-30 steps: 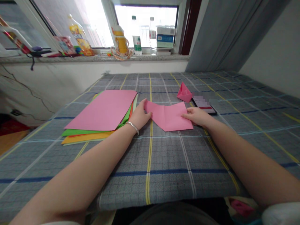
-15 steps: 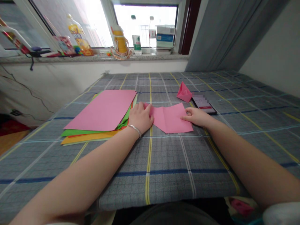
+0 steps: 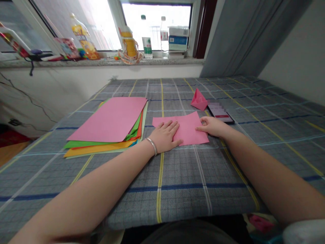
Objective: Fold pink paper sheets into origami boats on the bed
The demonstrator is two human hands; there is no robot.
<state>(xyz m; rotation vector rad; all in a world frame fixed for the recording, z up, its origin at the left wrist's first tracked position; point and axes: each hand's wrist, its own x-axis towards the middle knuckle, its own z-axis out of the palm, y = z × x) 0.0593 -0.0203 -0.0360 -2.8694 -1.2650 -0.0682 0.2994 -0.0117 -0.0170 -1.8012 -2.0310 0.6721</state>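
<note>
A sheet of pink paper (image 3: 190, 127) lies on the checked tablecloth in front of me. My left hand (image 3: 166, 135) rests flat on its left part, fingers stretched out, with a silver bangle at the wrist. At the sheet's right edge, my right hand (image 3: 209, 126) pinches the paper between thumb and fingers. Beyond the sheet stands a folded pink paper shape (image 3: 199, 100) with a pointed top. To the left lies a stack of coloured paper (image 3: 109, 118), pink on top, with green, orange and yellow edges showing below.
A phone (image 3: 220, 113) with a lit screen lies beside the folded shape. The plaid tablecloth (image 3: 132, 196) covers the table. On the windowsill (image 3: 101, 63) behind stand several bottles, a yellow cup (image 3: 130, 44) and a box (image 3: 178, 40).
My left hand has moved from the sheet's left end toward its middle and spread flat. The left part of the paper now lies flatter. My right hand has stayed in place.
</note>
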